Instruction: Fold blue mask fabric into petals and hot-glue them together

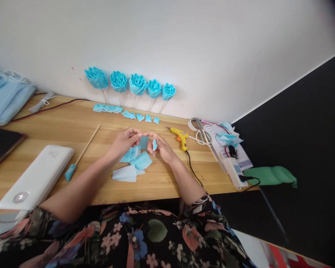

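My left hand (126, 140) and my right hand (162, 147) meet above the table, fingertips touching. The right hand is closed, with a small folded blue fabric petal (155, 145) showing at its lower fingers. The left fingers are pinched; whatever lies between them is too small to make out. Loose light-blue fabric pieces (141, 160) lie spread beneath both hands. Left of my left forearm, a wooden stick (88, 145) rests on the table with a small blue bud (70, 172) at its near end. A yellow glue gun (180, 136) lies to the right of my right hand.
Several blue fabric roses (137, 85) on sticks lean against the wall, with folded petals (107, 108) lined up before them. Scissors (198, 126), papers (234, 149) and a power strip (236, 173) lie right. A white power bank (36, 176), phone (4, 147) and masks (9, 95) lie left.
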`<state>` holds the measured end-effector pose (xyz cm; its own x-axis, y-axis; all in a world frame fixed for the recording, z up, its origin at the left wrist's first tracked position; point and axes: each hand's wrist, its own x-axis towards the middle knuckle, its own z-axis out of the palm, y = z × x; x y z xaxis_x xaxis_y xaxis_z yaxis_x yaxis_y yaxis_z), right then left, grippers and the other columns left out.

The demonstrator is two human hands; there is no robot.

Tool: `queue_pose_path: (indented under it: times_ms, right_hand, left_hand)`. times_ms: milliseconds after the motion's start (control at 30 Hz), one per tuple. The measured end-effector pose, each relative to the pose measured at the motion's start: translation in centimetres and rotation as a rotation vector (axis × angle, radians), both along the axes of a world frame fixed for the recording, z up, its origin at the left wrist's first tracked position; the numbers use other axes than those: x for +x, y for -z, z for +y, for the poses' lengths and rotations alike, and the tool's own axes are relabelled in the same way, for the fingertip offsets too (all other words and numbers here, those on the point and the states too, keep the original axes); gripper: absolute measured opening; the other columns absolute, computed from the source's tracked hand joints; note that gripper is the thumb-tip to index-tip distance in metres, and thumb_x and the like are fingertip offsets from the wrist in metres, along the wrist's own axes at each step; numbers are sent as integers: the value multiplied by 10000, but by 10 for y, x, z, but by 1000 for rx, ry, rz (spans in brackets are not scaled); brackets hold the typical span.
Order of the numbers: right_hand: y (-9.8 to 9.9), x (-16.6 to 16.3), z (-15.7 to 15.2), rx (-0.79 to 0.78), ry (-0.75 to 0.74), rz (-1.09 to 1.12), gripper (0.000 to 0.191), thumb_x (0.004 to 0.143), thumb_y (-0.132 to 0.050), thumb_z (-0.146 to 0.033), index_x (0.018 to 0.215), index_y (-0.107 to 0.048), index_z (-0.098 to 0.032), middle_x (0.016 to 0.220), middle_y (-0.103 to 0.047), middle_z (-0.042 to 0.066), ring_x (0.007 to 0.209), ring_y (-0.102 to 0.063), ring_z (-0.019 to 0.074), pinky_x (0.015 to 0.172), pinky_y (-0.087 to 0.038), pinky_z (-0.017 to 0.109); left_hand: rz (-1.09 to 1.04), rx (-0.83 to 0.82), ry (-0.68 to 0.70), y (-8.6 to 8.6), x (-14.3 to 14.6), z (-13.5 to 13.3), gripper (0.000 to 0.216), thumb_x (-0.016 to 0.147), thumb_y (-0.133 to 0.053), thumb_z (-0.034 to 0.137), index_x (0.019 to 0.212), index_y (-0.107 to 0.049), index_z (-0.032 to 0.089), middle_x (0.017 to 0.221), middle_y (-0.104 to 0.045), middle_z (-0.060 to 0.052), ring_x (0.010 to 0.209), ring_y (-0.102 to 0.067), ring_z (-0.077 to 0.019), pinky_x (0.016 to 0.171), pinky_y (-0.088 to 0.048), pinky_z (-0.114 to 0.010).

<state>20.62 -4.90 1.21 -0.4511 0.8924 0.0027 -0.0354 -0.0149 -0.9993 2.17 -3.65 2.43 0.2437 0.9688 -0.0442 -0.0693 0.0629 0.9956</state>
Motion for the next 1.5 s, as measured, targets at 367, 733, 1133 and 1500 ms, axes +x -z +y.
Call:
queue_pose_path:
  times_ms: [367,733,1133,1500]
  right_hand:
    - [-3,4,9,-256,174,325,537,906,-371,-695,1030,-605,-227,444,-390,-87,388,-269,95,384,-270,204]
    - [-2,6,14,-379,268,462,319,961,-454,-475,905,-622,-210,468,-353,-79,407,-297,91,377,-268,173]
    - [1,6,21,-417,359,608,242,941,-508,-342,752,-540,-194,488,-351,-87,395,-309,70,377,-271,162]
    - [1,11,23,-443,415,646,188,939,-443,-248,781,-541,-215,531,-370,-77,413,-333,79,409,-314,168]
  left_hand:
    - [0,26,3,-5,1,-2,199,855,-563,293,713,-502,168,540,-481,48,504,-397,-83,523,-323,-218]
    - [-67,88,-63,2,-2,0,330,957,-442,359,678,-446,183,566,-486,27,544,-429,-101,577,-336,-241]
    - [-21,291,-181,-16,9,-15,441,971,-349,372,564,-377,206,518,-419,14,535,-400,-119,594,-346,-270]
    - [343,332,73,-54,-37,-131,516,912,-438,488,504,-292,207,489,-299,21,474,-273,-109,509,-226,-297]
